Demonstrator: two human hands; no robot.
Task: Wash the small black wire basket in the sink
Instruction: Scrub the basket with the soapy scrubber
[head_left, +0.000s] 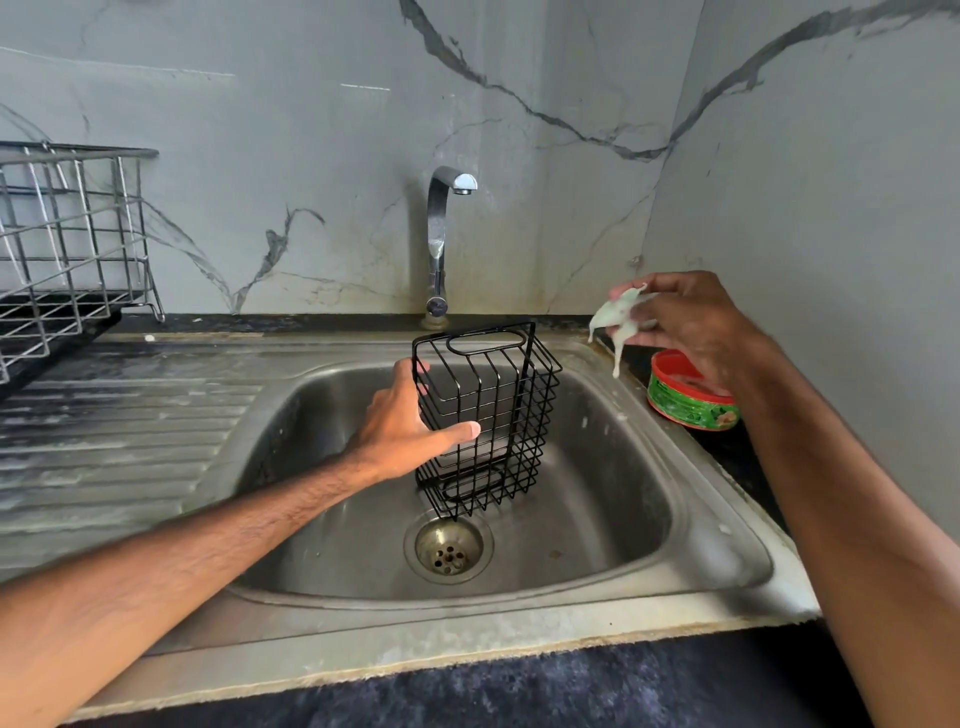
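- Left hand (410, 421) reaches over the sink (717, 561) – thumb and fingers grip the upright basket (488, 415).
- Right hand (691, 322), raised at far right, pinches a soapy scrubber (618, 317).

A: Bright enough?
B: Yes. Soft, even light, with only faint shadows in the sink (649, 519).
A: Glare?
B: A highlight on the tap (457, 182) and thin white streaks on the glossy wall (260, 130).
A: Sharp?
B: Mostly. The right hand (691, 322) is smeared, and straight lines bow toward the corners.
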